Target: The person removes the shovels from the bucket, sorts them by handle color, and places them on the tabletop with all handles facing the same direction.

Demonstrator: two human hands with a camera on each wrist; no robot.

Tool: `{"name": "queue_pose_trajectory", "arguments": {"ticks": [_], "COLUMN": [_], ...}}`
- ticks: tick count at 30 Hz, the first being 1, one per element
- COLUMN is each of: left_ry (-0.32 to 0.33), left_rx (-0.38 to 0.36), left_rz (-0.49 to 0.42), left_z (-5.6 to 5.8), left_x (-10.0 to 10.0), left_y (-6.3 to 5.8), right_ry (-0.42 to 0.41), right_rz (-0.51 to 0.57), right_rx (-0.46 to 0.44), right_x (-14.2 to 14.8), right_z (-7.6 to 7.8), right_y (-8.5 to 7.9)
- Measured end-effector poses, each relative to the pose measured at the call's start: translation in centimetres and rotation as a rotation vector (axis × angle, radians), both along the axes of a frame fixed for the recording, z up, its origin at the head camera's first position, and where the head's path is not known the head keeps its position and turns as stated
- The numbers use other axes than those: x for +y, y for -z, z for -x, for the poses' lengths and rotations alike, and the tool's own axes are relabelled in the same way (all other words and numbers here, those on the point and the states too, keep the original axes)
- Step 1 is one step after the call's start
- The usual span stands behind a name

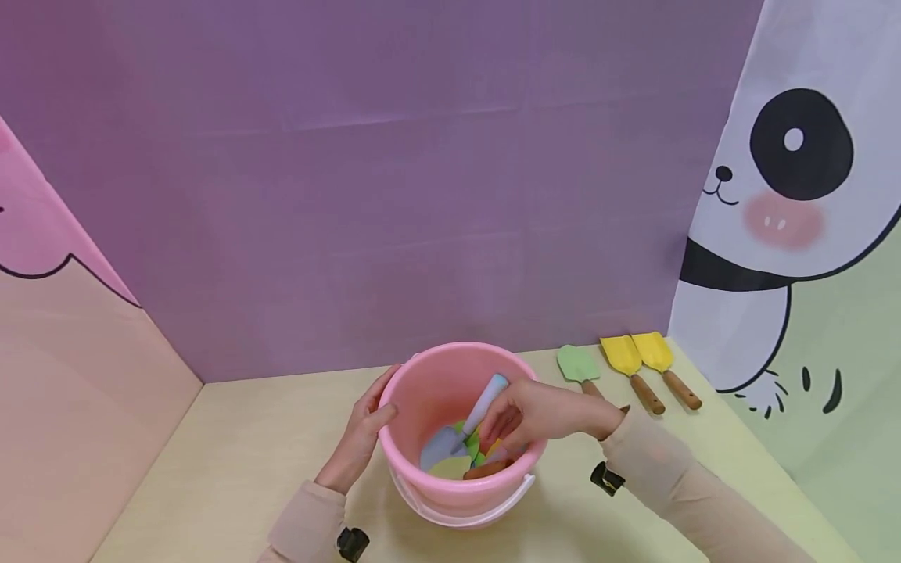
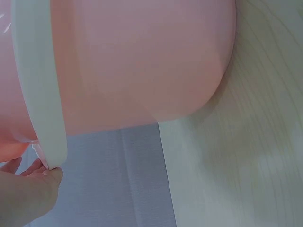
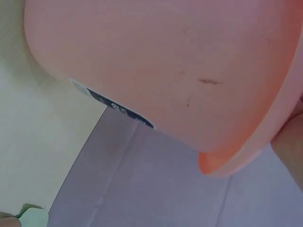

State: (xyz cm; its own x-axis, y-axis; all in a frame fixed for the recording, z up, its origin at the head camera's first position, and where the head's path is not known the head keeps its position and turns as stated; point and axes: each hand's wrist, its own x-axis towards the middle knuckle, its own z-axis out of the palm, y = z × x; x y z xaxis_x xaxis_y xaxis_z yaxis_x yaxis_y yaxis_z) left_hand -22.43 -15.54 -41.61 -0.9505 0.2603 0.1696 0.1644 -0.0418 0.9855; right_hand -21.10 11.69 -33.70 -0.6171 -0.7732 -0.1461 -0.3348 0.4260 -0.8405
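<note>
A pink bucket point(image 1: 429, 383) stands upright on the table, its pale handle point(image 1: 464, 518) hanging down at the front. My left hand point(image 1: 362, 430) grips the rim on the left, with the thumb over the inside and the other fingers outside. Over the right side of the rim, my right hand point(image 1: 542, 410) reaches in with bent fingers among toy tools; I cannot tell whether it holds one. Inside are a toy shovel with a light blue handle point(image 1: 486, 405) and grey-blue blade point(image 1: 438, 447), a pale yellow-green piece point(image 1: 450, 467), a brown handle point(image 1: 488, 469) and bright green parts.
To the right of the bucket lie a green toy shovel point(image 1: 579, 363) and two yellow toy shovels point(image 1: 622, 354) with wooden handles, close to the purple backdrop point(image 1: 422, 195). Side panels, including a panda panel point(image 1: 746, 328), border the table point(image 1: 253, 438).
</note>
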Motion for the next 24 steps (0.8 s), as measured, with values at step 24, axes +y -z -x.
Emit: {"name": "queue_pose_trajectory", "arguments": {"ticks": [24], "left_ry": [-0.003], "left_rx": [-0.004], "left_rz": [-0.012], "left_z": [0.3], "left_x": [-0.1], "left_y": [1.0], "right_ry": [-0.270], "right_rz": [-0.522], "right_rx": [0.383], "right_x": [-3.7], "right_z": [0.0], "right_y": [-0.2]}}
